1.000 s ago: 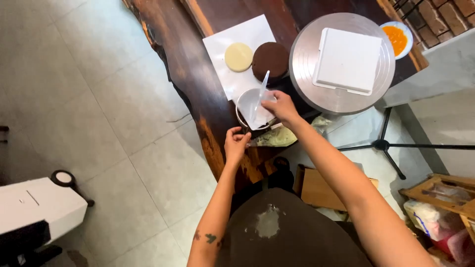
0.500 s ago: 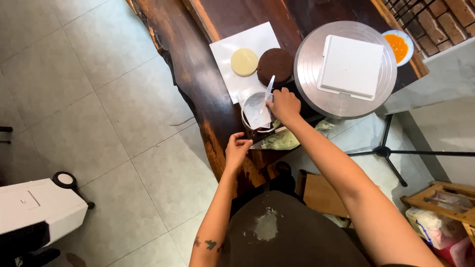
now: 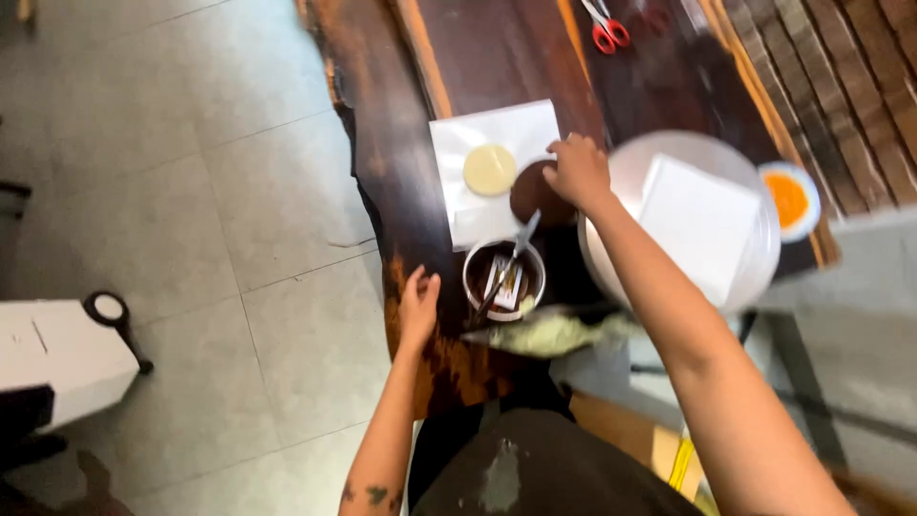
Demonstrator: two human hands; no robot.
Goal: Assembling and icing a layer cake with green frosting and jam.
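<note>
A long dark wooden desk [image 3: 382,182] carries a round metal tray [image 3: 764,258] topped with a flat white square [image 3: 697,225]. The right hand [image 3: 578,172] rests its grip closed on a dark brown disc [image 3: 528,194] lying on white paper [image 3: 492,134]. The left hand [image 3: 417,308], fingers loosely open and holding nothing, lies just beside a small round bowl [image 3: 503,279].
</note>
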